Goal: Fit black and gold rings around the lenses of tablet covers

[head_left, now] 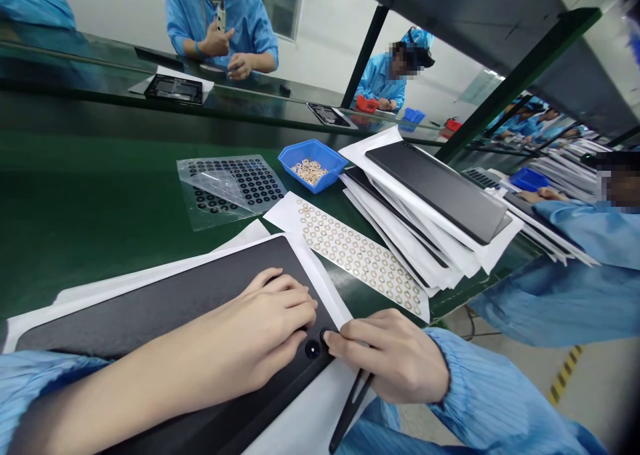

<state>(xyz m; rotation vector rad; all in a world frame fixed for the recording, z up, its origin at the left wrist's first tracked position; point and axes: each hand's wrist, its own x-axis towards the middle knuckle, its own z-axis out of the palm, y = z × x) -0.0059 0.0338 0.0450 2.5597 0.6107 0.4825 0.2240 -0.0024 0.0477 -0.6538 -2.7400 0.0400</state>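
A dark grey tablet back panel (165, 305) lies on white paper in front of me. My left hand (277, 318) rests on the panel near its corner, fingers slightly bent and holding nothing visible. Beside its fingertips is a round black camera lens (313, 349). With the fingers of my right hand (395, 355) wrapped round them, black tweezers (343, 423) point down toward me. That hand's thumb and index fingertip touch a second small black round part (324, 337) next to the lens, partly covered by the fingertip.
A sheet of ring stickers (360, 255) and a clear sheet of black rings (235, 185) lie beyond the panel. Behind them stands a blue bin (313, 165) of small rings. Panels and paper (435, 191) are stacked at right. Co-workers sit across and at right.
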